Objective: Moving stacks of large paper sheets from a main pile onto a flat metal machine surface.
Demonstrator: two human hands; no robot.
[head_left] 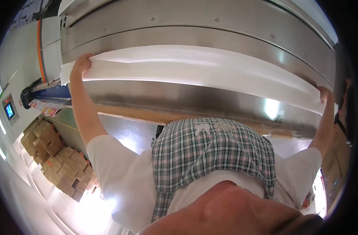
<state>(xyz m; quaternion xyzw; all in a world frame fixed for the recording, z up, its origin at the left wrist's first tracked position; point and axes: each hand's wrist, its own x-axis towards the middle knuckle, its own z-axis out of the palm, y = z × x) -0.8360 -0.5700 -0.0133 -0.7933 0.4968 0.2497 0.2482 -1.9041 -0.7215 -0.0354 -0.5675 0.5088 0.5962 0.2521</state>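
A long white sheet [202, 66], whether cloth or paper I cannot tell, stretches across the front of a metal machine with a soft fold along its length. Near its left end my left hand [82, 65] is closed on the upper edge, with some fingers hidden behind the sheet. At the far right end my right hand [325, 94] grips the other end, its fingers partly out of sight. Both arms are spread wide, and the sheet hangs fairly taut between them.
The machine's steel panel [179, 19] rises behind the sheet, and a shiny steel surface [226, 97] lies below it. A wooden edge [138, 116] runs in front of my checked apron [214, 156]. At left are a control screen [9, 111] and stacked cardboard boxes [67, 172].
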